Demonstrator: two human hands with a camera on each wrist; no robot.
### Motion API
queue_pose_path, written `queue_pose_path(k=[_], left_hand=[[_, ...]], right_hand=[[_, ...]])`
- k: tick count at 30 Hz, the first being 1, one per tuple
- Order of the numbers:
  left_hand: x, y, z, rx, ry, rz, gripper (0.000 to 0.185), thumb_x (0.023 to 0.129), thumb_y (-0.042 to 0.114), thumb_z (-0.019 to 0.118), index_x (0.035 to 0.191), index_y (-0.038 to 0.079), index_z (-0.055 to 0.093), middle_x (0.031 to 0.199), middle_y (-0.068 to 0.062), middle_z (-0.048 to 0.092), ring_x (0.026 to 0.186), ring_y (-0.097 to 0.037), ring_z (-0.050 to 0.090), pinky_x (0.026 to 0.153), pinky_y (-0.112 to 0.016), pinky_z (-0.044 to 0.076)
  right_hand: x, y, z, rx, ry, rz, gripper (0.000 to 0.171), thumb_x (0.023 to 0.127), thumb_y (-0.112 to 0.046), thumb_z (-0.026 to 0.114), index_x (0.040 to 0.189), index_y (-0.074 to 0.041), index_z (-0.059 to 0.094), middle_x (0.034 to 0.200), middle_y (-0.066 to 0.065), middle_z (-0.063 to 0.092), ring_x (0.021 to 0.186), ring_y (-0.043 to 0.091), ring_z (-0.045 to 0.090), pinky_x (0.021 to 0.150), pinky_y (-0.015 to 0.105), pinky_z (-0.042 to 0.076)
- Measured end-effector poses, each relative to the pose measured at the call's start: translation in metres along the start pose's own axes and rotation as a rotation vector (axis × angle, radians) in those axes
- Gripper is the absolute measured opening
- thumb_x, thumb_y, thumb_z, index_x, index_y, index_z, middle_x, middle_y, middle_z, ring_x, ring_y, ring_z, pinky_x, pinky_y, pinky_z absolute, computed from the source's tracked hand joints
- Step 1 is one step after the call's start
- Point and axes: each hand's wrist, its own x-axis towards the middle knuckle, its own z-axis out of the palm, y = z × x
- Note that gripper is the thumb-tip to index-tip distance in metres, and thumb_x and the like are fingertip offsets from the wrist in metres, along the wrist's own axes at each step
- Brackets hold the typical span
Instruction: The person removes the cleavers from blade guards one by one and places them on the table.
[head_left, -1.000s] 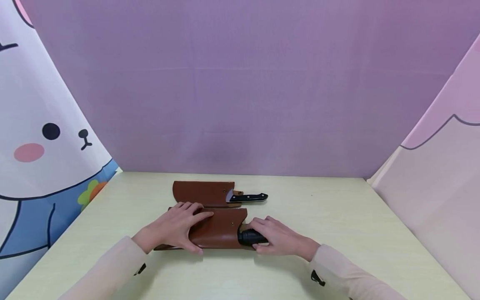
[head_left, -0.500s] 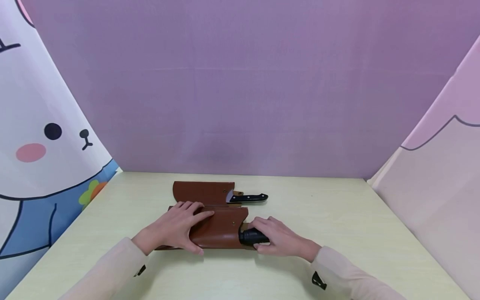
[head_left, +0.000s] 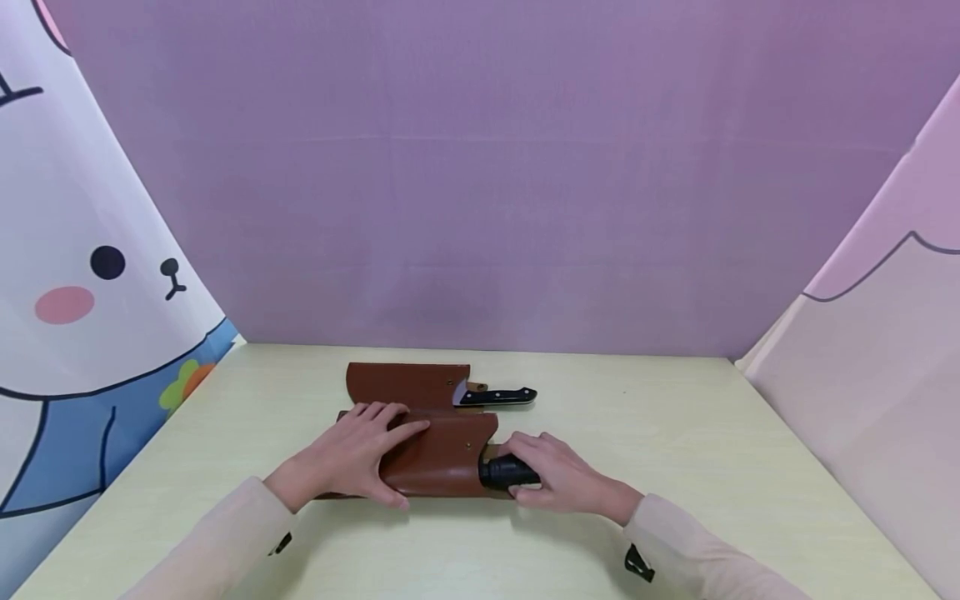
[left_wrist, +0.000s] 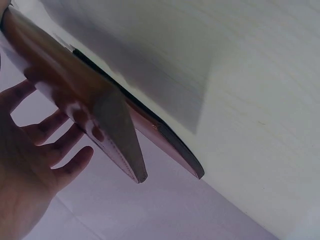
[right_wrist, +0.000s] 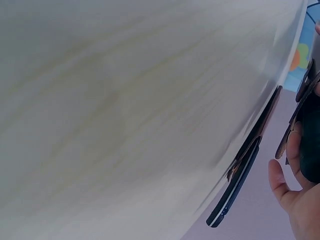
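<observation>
Across the brown leather knife sheath [head_left: 442, 467] nearer the person lies the left hand [head_left: 352, 454], its thumb along the near edge and its fingers over the far side. In the left wrist view, fingertips touch the sheath's glossy side. A thick black handle [head_left: 506, 472] sticks out of the sheath's right end, and the right hand [head_left: 562, 475] grips it; any blade is hidden inside. Just behind lies a second brown sheath [head_left: 401, 385], holding a knife whose black riveted handle [head_left: 498, 397] points right. The right wrist view shows that handle [right_wrist: 235, 182] beside the right hand [right_wrist: 305, 210].
Everything lies on a pale wood-grain table [head_left: 675, 450]. A purple cloth backdrop [head_left: 480, 183] rises at the table's far edge. Printed cartoon panels stand at the left [head_left: 97, 333] and right [head_left: 885, 333].
The near sheath's far edge has shifted slightly away from the person, closer to the rear sheath. Both hands keep their holds and move very little.
</observation>
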Motion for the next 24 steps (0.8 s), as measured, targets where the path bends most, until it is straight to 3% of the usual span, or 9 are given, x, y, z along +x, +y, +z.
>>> queue_pose_path(k=[24], left_hand=[[-0.0058,-0.0078,0.0020,0.014,0.014,-0.010,0.100,0.057,0.082,0.056,0.138,0.026,0.039,0.131,-0.011,0.044,0.114,-0.029,0.045,0.092,-0.050,0.037]], right_hand=[[-0.0059,0.0039,-0.0011,-0.005,0.039,-0.001,0.040,0.072,-0.021,0.067,0.110,-0.020,0.054,0.096,-0.013,0.055,0.072,-0.001,0.044,0.065,0.016,0.034]])
